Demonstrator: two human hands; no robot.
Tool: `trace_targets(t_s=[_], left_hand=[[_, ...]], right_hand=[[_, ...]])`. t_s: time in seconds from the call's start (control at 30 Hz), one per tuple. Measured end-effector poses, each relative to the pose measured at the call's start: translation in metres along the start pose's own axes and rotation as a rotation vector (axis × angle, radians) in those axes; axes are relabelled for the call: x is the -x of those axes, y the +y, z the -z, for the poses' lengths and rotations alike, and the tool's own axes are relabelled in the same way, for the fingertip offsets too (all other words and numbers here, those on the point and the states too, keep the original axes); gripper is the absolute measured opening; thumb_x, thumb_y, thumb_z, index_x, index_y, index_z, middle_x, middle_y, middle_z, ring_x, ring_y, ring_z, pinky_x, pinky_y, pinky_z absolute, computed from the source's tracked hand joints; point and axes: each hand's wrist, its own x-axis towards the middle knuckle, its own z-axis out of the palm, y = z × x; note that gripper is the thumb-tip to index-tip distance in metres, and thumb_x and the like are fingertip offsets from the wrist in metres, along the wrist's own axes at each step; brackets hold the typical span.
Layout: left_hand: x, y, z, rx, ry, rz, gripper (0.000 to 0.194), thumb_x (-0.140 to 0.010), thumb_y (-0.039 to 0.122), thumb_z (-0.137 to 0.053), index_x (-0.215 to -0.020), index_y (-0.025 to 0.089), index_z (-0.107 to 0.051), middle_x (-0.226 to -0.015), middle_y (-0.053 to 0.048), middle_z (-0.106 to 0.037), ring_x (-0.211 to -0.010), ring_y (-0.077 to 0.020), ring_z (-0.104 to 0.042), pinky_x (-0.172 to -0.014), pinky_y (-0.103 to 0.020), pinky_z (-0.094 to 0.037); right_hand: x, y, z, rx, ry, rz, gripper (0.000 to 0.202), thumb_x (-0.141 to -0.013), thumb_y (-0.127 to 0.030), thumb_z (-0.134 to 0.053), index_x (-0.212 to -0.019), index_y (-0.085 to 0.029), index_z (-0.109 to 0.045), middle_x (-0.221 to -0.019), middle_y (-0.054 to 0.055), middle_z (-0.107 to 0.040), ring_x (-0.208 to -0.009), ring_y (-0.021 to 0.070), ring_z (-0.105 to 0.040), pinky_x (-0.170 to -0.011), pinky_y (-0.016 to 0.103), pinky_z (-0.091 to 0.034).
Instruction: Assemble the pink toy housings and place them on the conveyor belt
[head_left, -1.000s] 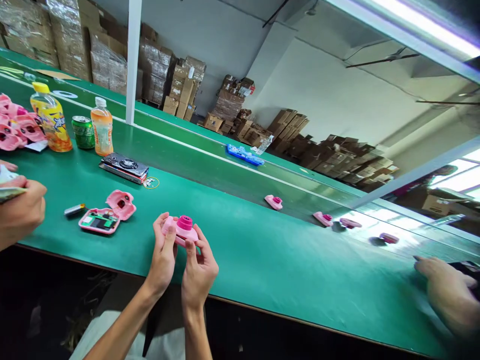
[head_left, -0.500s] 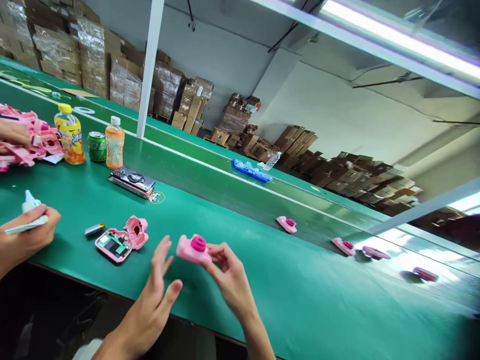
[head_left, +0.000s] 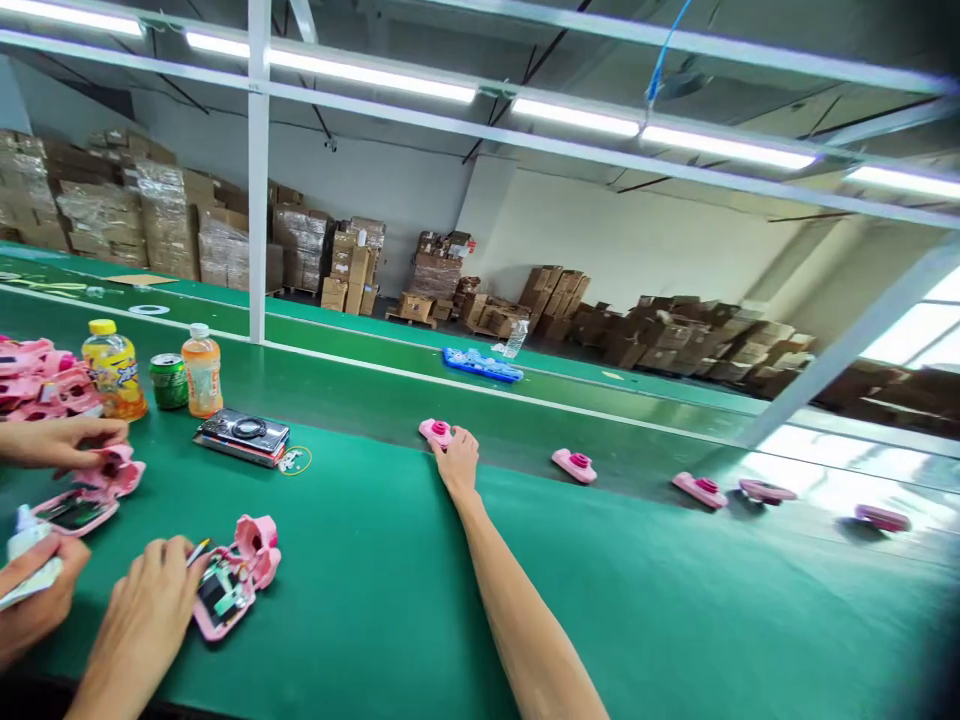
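My right hand reaches out to the belt, its fingers closed on a pink toy camera with a darker pink lens. My left hand is at the near left, fingers curled against the left edge of an opened pink toy camera. Its green circuit board shows, and the pink front shell is folded up beside it. A small battery with a yellow end sticks out by my left fingertips; the rest of it is hidden.
At the left, a co-worker's hands hold a white glue bottle and another opened camera. Drinks bottles, a green can and a boxed silver camera stand behind. Several pink cameras lie along the belt.
My right hand has carried the pink camera forward to the belt. My left hand has moved left onto the opened camera. The co-worker's other hand has brought an opened camera closer.
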Motion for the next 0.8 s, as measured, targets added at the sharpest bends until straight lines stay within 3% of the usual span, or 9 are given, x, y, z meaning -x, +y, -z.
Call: trace_targets(t_s=[0.07, 0.2, 0.27, 0.33, 0.4, 0.5, 0.53, 0.67, 0.8], left_hand=[[0.007, 0.028, -0.003, 0.022, -0.098, -0.017, 0.032, -0.088, 0.047, -0.037, -0.084, 0.023, -0.057, -0.088, -0.012, -0.069, -0.082, -0.0322, -0.067, -0.071, -0.043, -0.052], [0.029, 0.086, -0.012, 0.320, -0.207, 0.050, 0.025, -0.092, 0.045, -0.041, -0.096, 0.023, -0.053, -0.093, -0.009, -0.071, -0.088, -0.0287, -0.068, -0.081, -0.042, -0.051], [0.041, 0.107, -0.015, 0.490, -0.284, 0.117, 0.023, -0.090, 0.045, -0.049, -0.099, 0.024, -0.051, -0.091, -0.006, -0.070, -0.083, -0.0261, -0.067, -0.077, -0.039, -0.050], [0.051, 0.119, -0.015, 0.665, -0.340, 0.152, 0.026, -0.086, 0.045, -0.057, -0.100, 0.025, -0.052, -0.093, -0.004, -0.069, -0.083, -0.0240, -0.067, -0.077, -0.036, -0.050], [0.057, 0.124, -0.012, 0.829, -0.359, 0.166, 0.029, -0.083, 0.044, -0.062, -0.102, 0.024, -0.053, -0.097, -0.004, -0.069, -0.088, -0.0227, -0.068, -0.078, -0.033, -0.051], [0.061, 0.121, -0.005, 0.960, -0.352, 0.173, 0.031, -0.082, 0.042, -0.066, -0.104, 0.023, -0.055, -0.099, -0.003, -0.070, -0.089, -0.0204, -0.068, -0.076, -0.029, -0.051], [0.061, 0.119, -0.002, 0.975, -0.353, 0.165, 0.031, -0.083, 0.042, -0.067, -0.104, 0.023, -0.055, -0.098, -0.002, -0.070, -0.088, -0.0196, -0.068, -0.075, -0.028, -0.052], [0.058, 0.108, -0.002, 1.080, -0.390, 0.149, 0.034, -0.084, 0.042, -0.068, -0.108, 0.022, -0.055, -0.101, -0.004, -0.072, -0.094, -0.0204, -0.071, -0.077, -0.027, -0.056], [0.052, 0.101, -0.010, 1.168, -0.398, 0.252, 0.057, -0.077, 0.052, -0.073, -0.121, 0.019, -0.060, -0.113, -0.012, -0.075, -0.096, -0.0258, -0.074, -0.081, -0.034, -0.061]], right_hand=[[0.034, -0.008, -0.004, -0.054, -0.101, 0.068, 0.048, -0.089, -0.047, -0.062, -0.120, -0.012, -0.055, -0.133, 0.023, -0.055, -0.117, 0.0302, -0.055, -0.094, 0.043, -0.049], [0.127, -0.029, 0.003, -0.180, -0.464, 0.186, 0.054, -0.091, -0.060, -0.052, -0.121, -0.017, -0.058, -0.103, 0.009, -0.069, -0.076, 0.0182, -0.064, -0.069, 0.030, -0.053], [0.163, -0.039, 0.012, -0.221, -0.629, 0.220, 0.049, -0.091, -0.058, -0.057, -0.119, -0.019, -0.063, -0.092, 0.004, -0.071, -0.074, 0.0163, -0.063, -0.067, 0.027, -0.050], [0.181, -0.049, 0.022, -0.231, -0.717, 0.210, 0.039, -0.093, -0.052, -0.059, -0.112, -0.019, -0.068, -0.086, 0.002, -0.070, -0.075, 0.0161, -0.061, -0.069, 0.027, -0.048], [0.189, -0.060, 0.029, -0.214, -0.630, 0.181, 0.034, -0.093, -0.048, -0.060, -0.105, -0.018, -0.070, -0.086, 0.003, -0.070, -0.074, 0.0163, -0.060, -0.068, 0.028, -0.048], [0.201, -0.082, 0.032, -0.182, -0.317, 0.225, 0.032, -0.092, -0.043, -0.063, -0.110, -0.017, -0.069, -0.102, 0.008, -0.070, -0.084, 0.0192, -0.062, -0.074, 0.031, -0.051], [0.208, -0.091, 0.030, -0.175, -0.272, 0.261, 0.030, -0.093, -0.040, -0.064, -0.112, -0.018, -0.068, -0.105, 0.009, -0.070, -0.088, 0.0197, -0.063, -0.077, 0.031, -0.051], [0.245, -0.120, 0.005, -0.146, -0.447, 0.348, 0.013, -0.094, -0.026, -0.066, -0.106, -0.021, -0.071, -0.096, 0.004, -0.073, -0.082, 0.0174, -0.066, -0.075, 0.028, -0.053], [0.260, -0.122, -0.019, 0.046, -0.265, 0.418, 0.006, -0.096, -0.020, -0.062, -0.097, -0.019, -0.068, -0.089, 0.006, -0.071, -0.082, 0.0195, -0.066, -0.076, 0.030, -0.055]])
